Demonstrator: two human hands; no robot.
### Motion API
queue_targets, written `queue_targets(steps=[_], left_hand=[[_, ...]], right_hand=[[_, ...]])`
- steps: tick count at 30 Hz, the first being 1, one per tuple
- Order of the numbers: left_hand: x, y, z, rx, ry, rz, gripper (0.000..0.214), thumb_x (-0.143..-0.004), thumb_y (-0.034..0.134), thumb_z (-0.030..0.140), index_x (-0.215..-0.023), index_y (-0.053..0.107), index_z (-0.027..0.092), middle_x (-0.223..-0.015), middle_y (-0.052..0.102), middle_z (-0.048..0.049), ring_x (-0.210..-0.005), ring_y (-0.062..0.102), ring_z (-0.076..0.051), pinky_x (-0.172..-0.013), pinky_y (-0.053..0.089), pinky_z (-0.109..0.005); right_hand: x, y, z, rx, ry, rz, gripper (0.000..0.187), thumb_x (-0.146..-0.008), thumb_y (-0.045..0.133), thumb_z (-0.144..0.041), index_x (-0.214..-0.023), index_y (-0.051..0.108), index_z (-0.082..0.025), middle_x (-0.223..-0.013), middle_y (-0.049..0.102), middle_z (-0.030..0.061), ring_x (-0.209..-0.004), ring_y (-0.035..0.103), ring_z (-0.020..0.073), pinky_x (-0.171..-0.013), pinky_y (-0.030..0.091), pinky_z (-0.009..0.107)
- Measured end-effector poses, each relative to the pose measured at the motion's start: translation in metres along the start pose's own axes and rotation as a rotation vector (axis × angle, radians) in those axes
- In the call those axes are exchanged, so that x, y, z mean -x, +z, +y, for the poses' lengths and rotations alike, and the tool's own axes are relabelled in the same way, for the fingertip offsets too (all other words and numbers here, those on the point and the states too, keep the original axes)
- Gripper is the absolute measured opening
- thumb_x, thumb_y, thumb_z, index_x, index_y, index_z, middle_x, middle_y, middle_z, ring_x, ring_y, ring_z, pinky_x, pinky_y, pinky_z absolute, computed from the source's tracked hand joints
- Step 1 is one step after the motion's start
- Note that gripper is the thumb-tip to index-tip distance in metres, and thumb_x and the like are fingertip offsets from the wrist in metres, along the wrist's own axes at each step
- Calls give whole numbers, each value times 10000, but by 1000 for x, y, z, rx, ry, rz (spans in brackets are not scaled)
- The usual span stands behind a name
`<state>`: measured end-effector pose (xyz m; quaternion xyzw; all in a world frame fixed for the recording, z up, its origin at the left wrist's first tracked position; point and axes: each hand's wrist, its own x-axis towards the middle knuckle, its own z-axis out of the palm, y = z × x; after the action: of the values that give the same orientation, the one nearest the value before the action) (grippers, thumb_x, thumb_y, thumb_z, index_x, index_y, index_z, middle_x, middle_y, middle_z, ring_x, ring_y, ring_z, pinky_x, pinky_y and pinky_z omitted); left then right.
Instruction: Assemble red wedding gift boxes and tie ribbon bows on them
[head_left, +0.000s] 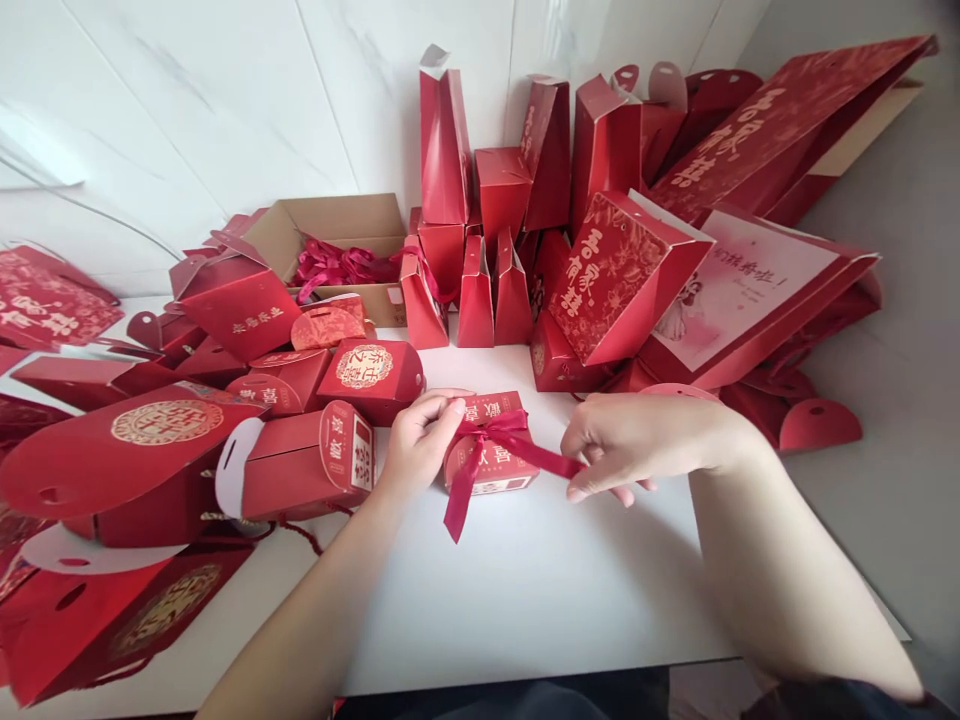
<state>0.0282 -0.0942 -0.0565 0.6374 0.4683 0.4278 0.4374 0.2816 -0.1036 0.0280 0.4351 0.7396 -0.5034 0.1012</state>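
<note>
A small red gift box (493, 404) with pale Chinese characters lies on the white table. Across its top runs a dark red ribbon (466, 492) tied in a bow, one tail hanging over the front. At the box's left edge, my left hand (421, 440) is closed, thumb against the bow's left loop; its fingertips are partly hidden. My right hand (645, 435), just right of the box, pinches the other ribbon tail between thumb and finger and holds it stretched out sideways.
Several red gift boxes (296, 465) crowd the left side. Behind stands a cardboard box (341, 215) with a bundle of ribbons (341, 265) inside. Upright red boxes (442, 150) line the white tiled wall. Large red gift bags (757, 290) lean at the right. The table's front edge (540, 680) is close to my body.
</note>
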Motion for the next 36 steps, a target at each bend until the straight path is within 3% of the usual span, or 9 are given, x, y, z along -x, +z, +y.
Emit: queue_targets(steps=[3,6,9,13,17,22,27,32,36], left_hand=[[0,0,3,15,-26,-8,276,-913,562,399,-788,659,174,-1107,692,-69,-1053,636,-227,-953,479,-338],[0,1,5,26,-12,-2,306,-929,532,425,-860,686,170,-1106,696,-74,-1052,638,-228,-934,486,-329],[0,1,5,16,20,4,327,-952,493,418,-928,703,169,-1091,696,-75,-1040,640,-216,-924,486,-318],[2,2,5,-47,90,34,319,-970,472,382,-925,697,161,-1093,680,-82,-1022,636,-197,-905,487,-304],[5,2,6,-125,141,70,289,-972,474,354,-908,684,167,-1057,674,-69,-1012,631,-184,-904,481,-296],[7,1,10,-185,188,71,264,-973,471,312,-877,675,174,-1061,663,-63,-1021,628,-175,-876,492,-282],[7,1,8,-206,221,70,230,-948,517,296,-822,666,174,-1043,664,-59,-959,642,-168,-779,513,-270],[6,1,1,-203,277,131,250,-926,553,257,-701,617,168,-1015,673,-43,-935,641,-152,-757,516,-257],[5,-2,-1,-217,298,107,233,-924,553,242,-715,632,174,-1022,673,-39,-959,637,-153,-790,518,-270]], right_hand=[[5,-2,-1,-54,19,281,333,-828,636,-528,-732,610,-209,-513,601,-13,-399,477,98,-381,290,238],[-7,-1,-1,-315,-35,475,321,-922,502,-533,-911,581,-223,-537,590,-33,-396,430,82,-406,320,224],[-26,1,-1,-490,-90,384,335,-924,496,-545,-962,548,-217,-507,584,-45,-379,416,80,-398,336,208],[-41,4,-1,-532,-133,187,365,-842,635,-541,-927,548,-197,-472,563,-59,-358,422,72,-344,305,179],[-45,5,0,-526,-165,89,390,-828,641,-565,-833,549,-185,-469,568,-59,-338,413,58,-330,329,171],[-47,4,2,-524,-161,99,413,-842,620,-566,-733,545,-174,-450,562,-49,-332,430,58,-338,351,175],[-47,4,1,-561,-199,168,412,-850,629,-534,-689,518,-171,-435,553,-51,-313,367,31,-310,255,151],[-48,3,4,-568,-205,111,324,-841,665,-474,-776,588,-166,-420,569,-56,-285,377,40,-287,263,152],[-48,2,7,-579,-203,90,387,-862,622,-513,-711,585,-159,-375,538,-49,-264,365,45,-279,250,161]])
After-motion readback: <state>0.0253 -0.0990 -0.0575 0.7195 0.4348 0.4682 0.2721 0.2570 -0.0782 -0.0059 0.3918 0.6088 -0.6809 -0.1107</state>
